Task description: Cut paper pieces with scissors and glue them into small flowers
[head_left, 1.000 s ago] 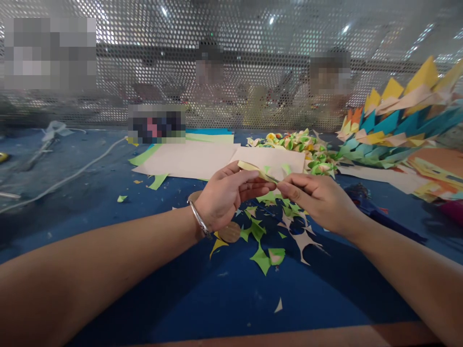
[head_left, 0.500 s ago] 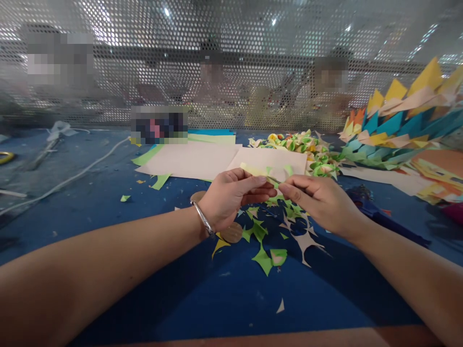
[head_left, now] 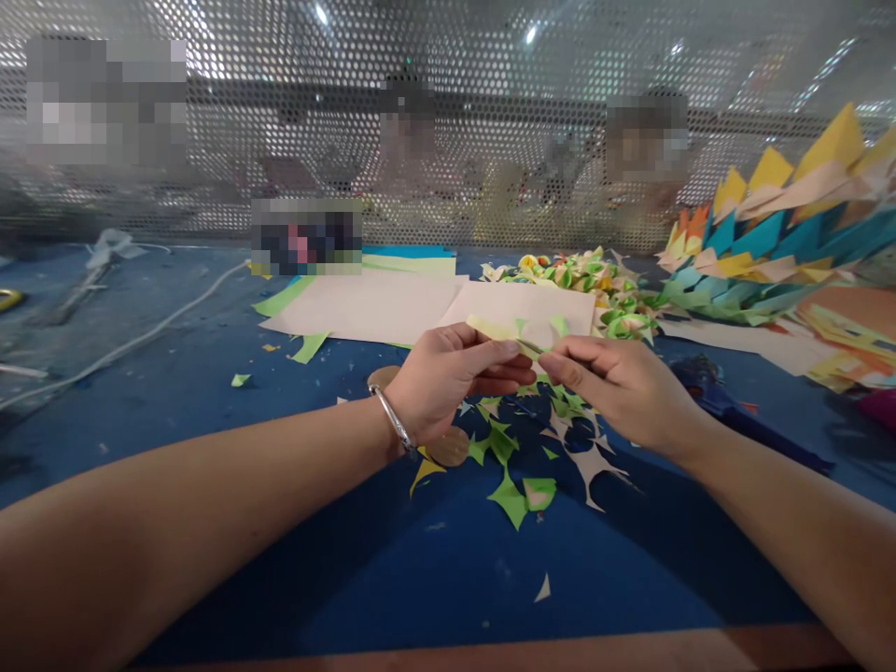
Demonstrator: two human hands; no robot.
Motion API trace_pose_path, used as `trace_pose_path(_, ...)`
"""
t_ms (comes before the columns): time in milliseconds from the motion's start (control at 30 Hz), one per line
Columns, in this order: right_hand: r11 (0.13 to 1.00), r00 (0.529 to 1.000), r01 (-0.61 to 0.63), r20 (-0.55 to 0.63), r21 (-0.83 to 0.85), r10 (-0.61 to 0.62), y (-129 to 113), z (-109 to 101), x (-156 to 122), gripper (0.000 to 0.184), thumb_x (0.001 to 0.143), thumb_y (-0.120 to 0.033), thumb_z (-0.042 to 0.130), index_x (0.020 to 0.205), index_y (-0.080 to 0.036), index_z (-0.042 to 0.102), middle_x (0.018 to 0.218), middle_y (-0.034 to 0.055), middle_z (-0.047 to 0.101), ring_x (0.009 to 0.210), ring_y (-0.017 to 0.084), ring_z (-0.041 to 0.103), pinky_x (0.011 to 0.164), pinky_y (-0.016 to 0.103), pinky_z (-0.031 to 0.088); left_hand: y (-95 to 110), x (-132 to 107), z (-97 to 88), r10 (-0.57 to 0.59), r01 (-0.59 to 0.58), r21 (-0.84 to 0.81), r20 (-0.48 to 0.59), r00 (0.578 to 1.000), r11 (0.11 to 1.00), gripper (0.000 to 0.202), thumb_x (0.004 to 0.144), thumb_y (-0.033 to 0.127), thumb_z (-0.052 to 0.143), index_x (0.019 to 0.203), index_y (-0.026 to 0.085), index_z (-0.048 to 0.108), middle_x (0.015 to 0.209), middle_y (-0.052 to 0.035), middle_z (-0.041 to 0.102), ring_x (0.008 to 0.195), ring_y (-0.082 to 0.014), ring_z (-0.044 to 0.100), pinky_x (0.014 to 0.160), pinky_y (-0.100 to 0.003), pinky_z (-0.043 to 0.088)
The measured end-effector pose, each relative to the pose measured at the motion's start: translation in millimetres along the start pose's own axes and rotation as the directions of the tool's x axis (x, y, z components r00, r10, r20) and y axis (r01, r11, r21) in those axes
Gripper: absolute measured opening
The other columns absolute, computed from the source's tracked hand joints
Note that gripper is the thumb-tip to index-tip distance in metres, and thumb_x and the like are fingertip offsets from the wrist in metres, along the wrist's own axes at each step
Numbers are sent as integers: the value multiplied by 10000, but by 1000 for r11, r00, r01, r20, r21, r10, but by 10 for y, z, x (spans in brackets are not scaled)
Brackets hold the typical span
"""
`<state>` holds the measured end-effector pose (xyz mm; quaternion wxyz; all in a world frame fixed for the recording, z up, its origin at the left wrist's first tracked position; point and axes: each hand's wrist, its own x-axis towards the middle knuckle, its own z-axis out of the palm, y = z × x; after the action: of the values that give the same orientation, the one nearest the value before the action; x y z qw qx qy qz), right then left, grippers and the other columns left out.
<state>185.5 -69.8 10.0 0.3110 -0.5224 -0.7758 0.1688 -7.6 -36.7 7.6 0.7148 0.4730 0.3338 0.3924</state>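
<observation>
My left hand point(head_left: 462, 378), with a silver bracelet at its wrist, pinches a pale yellow-green paper piece point(head_left: 494, 327) between thumb and fingers. Close on its right, my right hand point(head_left: 609, 378) is closed, thumb against forefinger. A thin dark sliver runs from the paper to the right fingertips; whether it is the paper's edge or a slim tool I cannot tell. Both hands are above the table, over cut paper scraps point(head_left: 500, 443). Behind the fingers lie large pale paper sheets point(head_left: 378, 303), partly hidden by the hands.
Small curled paper pieces point(head_left: 588, 275) are heaped behind the right hand. A layered paper model point(head_left: 763, 243) stands at the far right. Dark blue scissors or a similar tool point(head_left: 742, 420) lie by the right forearm. A white cable point(head_left: 154, 327) crosses the left side. A perforated screen point(head_left: 490, 140) closes the back.
Both hands stay almost in place, still holding the paper. The view has shifted very slightly; the things on the table have not moved.
</observation>
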Motion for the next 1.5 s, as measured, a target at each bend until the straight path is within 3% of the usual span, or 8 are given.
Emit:
trace_pose_path(167, 1000, 1000, 2, -2, -15, -2, 4, 2, -6, 489, 933, -600, 464, 655, -199, 495, 548, -46, 308, 496, 96, 323, 473, 274, 245, 23, -16, 9, -5, 4, 36, 5, 1000, 999, 117, 840, 178, 685, 764, 90, 690, 731, -67, 732, 670, -127, 700, 670, -245, 535)
trace_pose_path(367, 1000, 1000, 8, -4, -4, -8, 15, 1, -20, 470, 934, -592, 475, 674, -201, 512, 553, -47, 296, 501, 97, 316, 472, 275, 244, 31, -26, 15, -16, 16, 48, 6, 1000, 999, 102, 826, 188, 690, 761, 109, 693, 743, -69, 734, 671, -132, 689, 726, -287, 532)
trace_pose_path(600, 1000, 1000, 21, 8, 0, -21, 8, -9, -14, 513, 925, -607, 480, 613, -203, 424, 550, -45, 315, 512, 97, 323, 486, 282, 244, 22, -18, 9, -17, 16, 65, 24, 1000, 998, 79, 834, 179, 673, 793, 115, 693, 741, -67, 735, 666, -131, 685, 717, -284, 524)
trace_pose_path(1500, 1000, 1000, 1, 22, -15, -1, 17, -10, -15, 504, 931, -612, 451, 659, -195, 527, 537, -45, 337, 503, 97, 327, 474, 268, 261, 20, -7, -21, -54, 49, 54, 87, 995, 997, 71, 811, 178, 714, 764, 126, 722, 709, -51, 736, 630, -103, 678, 634, -213, 507)
